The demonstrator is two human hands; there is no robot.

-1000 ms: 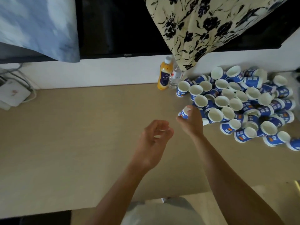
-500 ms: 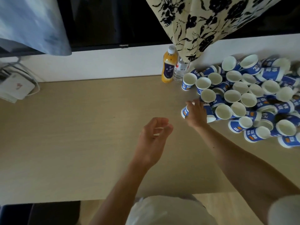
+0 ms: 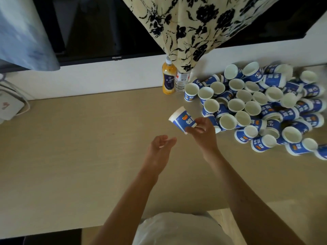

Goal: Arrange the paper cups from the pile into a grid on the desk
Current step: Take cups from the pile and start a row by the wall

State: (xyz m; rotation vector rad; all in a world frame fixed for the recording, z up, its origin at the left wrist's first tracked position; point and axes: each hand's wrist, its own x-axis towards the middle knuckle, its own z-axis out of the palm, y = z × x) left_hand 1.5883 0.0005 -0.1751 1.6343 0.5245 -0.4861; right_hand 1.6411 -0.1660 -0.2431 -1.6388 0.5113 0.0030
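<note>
My right fingers [image 3: 192,129] pinch a tilted paper cup [image 3: 183,120] by its base just left of the pile [image 3: 247,106], left fingers [image 3: 169,140] loose and empty, so I should turn it upright and set it squarely on the desk [image 3: 88,147].

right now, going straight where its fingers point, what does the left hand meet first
Probably the paper cup held by the right hand, just beyond the left hand; depth is unclear.

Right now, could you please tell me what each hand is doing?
Left hand: open, holding nothing.
Right hand: holding a cup, tilted, off the desk.
</note>
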